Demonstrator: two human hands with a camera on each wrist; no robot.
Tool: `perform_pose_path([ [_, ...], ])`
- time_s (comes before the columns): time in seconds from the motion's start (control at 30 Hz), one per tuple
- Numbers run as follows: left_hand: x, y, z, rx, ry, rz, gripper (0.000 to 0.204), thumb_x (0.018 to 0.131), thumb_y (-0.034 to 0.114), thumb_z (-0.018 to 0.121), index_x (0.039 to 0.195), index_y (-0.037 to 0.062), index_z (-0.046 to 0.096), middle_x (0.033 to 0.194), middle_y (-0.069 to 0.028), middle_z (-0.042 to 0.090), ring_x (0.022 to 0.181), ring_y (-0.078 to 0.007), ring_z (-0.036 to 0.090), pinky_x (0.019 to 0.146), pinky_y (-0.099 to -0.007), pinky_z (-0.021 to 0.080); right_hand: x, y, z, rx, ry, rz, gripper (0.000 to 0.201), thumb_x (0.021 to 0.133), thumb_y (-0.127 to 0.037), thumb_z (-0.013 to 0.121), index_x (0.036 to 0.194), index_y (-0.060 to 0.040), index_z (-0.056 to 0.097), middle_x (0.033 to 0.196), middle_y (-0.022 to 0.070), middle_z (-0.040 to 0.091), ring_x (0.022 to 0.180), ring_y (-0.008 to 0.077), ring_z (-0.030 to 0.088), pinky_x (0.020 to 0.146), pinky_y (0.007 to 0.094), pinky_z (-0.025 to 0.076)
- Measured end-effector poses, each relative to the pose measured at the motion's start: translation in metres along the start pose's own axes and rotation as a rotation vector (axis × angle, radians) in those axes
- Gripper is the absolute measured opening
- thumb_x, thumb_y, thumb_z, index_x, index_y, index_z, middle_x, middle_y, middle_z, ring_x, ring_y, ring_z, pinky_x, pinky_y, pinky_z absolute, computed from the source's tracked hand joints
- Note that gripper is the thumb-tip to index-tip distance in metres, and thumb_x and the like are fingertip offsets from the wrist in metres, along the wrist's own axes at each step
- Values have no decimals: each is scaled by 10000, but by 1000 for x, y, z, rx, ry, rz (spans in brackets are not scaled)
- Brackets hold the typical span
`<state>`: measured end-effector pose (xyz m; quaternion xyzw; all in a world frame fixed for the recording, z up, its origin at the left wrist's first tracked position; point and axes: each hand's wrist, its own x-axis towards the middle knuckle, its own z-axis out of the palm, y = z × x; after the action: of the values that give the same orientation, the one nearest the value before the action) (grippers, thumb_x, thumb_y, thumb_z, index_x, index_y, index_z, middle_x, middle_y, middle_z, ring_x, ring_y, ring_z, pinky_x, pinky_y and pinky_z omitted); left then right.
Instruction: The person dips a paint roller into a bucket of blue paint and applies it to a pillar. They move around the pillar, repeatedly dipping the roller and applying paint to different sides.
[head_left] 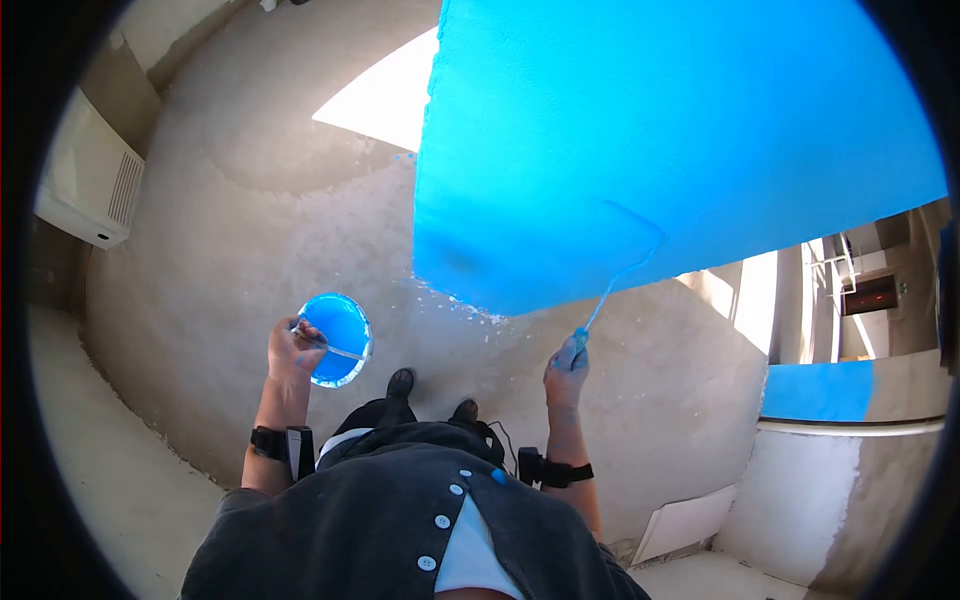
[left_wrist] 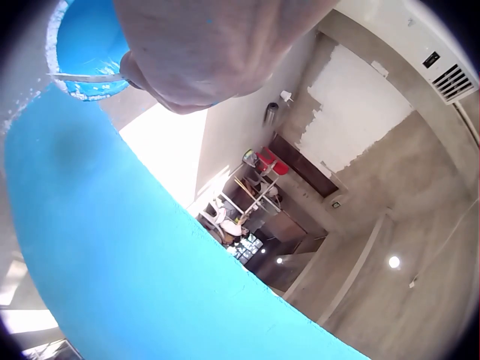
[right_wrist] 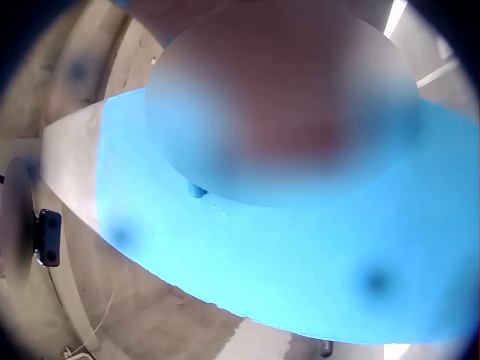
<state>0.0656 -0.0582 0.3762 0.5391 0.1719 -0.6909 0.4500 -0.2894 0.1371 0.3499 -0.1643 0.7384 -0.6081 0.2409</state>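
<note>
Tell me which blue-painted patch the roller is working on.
The big blue wall panel, where the roller held by the right hand rests; the small blue strip lies apart.

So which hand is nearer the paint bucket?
Left. The left hand grips the paint bucket by its wire handle; the right hand is off to the side, holding the roller handle.

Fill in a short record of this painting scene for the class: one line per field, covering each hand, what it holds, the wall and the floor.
Left hand: grips the wire handle of the paint bucket
Bucket contents: blue paint
Right hand: grips the roller handle
Roller head: against the blue wall, hard to make out
Wall: blue, with an uneven lower edge
Floor: bare grey concrete, flecks of paint below the wall
Feet: dark shoes on the floor
</note>
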Motion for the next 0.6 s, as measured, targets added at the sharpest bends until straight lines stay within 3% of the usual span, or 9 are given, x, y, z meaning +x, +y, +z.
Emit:
perform_pose_path([
  [0.03, 3, 1, -2, 2, 20, 2, 104, 764, 86, 457, 677, 66, 402, 562, -26, 403, 490, -132, 419, 541, -267, 363, -11, 13, -7, -54, 4, 117, 254, 881, -273, 446, 705, -94, 405, 511, -41, 354, 434, 35, 342, 392, 206, 266],
  [0.07, 6, 2, -4, 6, 40, 6, 104, 768, 86, 452, 679, 66, 402, 566, -26, 404, 490, -131, 419, 538, -267, 363, -20, 5, -9, -65, -5, 114, 254, 881, -273, 446, 705, -94, 405, 511, -41, 354, 434, 35, 342, 392, 206, 266],
  [0.13, 6, -1, -1, -13, 32, 20, 105, 773, 85, 448, 680, 66, 402, 571, -28, 405, 490, -131, 417, 532, -267, 361, -30, -27, -12, -27, 40, 249, 304, 875, -336, 434, 692, -99, 380, 455, -17, 346, 322, 68, 344, 280, 213, 258],
  [0.27, -4, -11, 7, 24, 30, 76, 118, 785, 82, 439, 675, 68, 397, 582, -33, 406, 492, -130, 410, 514, -272, 357, -8, -134, -13, 122, -50, -107, 327, 873, -366, 431, 719, -80, 395, 490, -7, 359, 365, 72, 351, 339, 203, 290],
  [0.33, -1, -10, 5, 10, 37, 83, 117, 786, 83, 440, 680, 69, 393, 582, -33, 405, 494, -130, 407, 511, -279, 355, 7, -187, -1, 280, -70, -158, 325, 875, -377, 422, 746, -79, 405, 522, 4, 377, 378, 75, 354, 349, 210, 299],
  [0.43, -3, -10, 1, 26, -1, 100, 111, 784, 83, 447, 687, 68, 396, 583, -32, 406, 495, -130, 409, 511, -281, 356, 26, -208, 11, 285, -138, -144, 318, 870, -381, 437, 749, -89, 398, 544, 7, 383, 388, 82, 345, 348, 217, 285],
  [0.5, 5, -7, -10, 27, -2, 95, 98, 777, 82, 452, 692, 63, 406, 581, -27, 413, 486, -127, 415, 513, -274, 358, 31, -168, 14, 238, -110, -95, 334, 862, -401, 448, 753, -90, 394, 541, 5, 380, 380, 86, 340, 344, 216, 285],
  [0.6, 13, -5, -19, 17, -13, 79, 82, 759, 75, 454, 686, 59, 421, 573, -18, 423, 477, -126, 424, 528, -277, 363, 7, -66, 17, 150, -81, 62, 330, 863, -389, 449, 740, -90, 384, 515, 2, 371, 356, 86, 343, 321, 222, 288],
])
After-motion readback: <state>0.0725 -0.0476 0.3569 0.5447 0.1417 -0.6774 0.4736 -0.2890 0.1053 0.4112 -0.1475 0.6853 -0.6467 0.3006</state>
